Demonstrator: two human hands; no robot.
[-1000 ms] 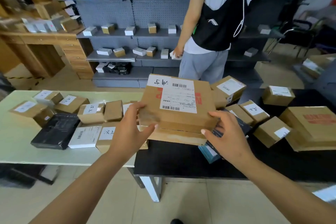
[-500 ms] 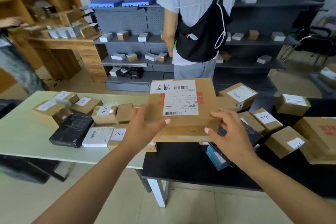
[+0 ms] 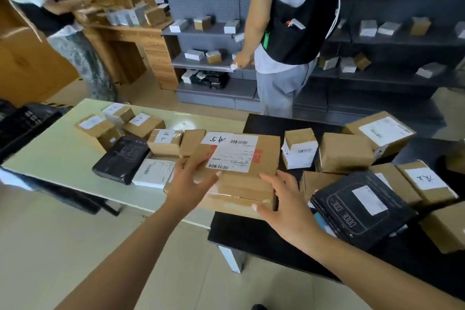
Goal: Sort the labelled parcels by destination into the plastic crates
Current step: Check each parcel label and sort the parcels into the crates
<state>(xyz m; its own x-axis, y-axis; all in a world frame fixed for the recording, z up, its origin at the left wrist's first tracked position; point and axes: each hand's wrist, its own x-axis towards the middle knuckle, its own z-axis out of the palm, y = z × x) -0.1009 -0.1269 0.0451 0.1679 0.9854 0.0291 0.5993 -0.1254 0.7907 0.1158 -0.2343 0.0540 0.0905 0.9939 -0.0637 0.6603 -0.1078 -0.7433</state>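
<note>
Head view: flat cardboard parcel (image 3: pixel 241 158) with white shipping label, at junction of pale desk (image 3: pixel 57 153) and black desk (image 3: pixel 251 231), over near edges. Left hand (image 3: pixel 187 184) grips parcel's left near corner, thumb on top. Right hand (image 3: pixel 286 209), fingers spread, presses its right near side. Small labelled boxes (image 3: pixel 161 141) crowd pale desk behind; black box (image 3: pixel 362 206) just right of right hand. Open tile floor (image 3: pixel 75 246) below near edges. Person (image 3: pixel 289 33) stands at grey shelving (image 3: pixel 206 27) beyond far edge.
</note>
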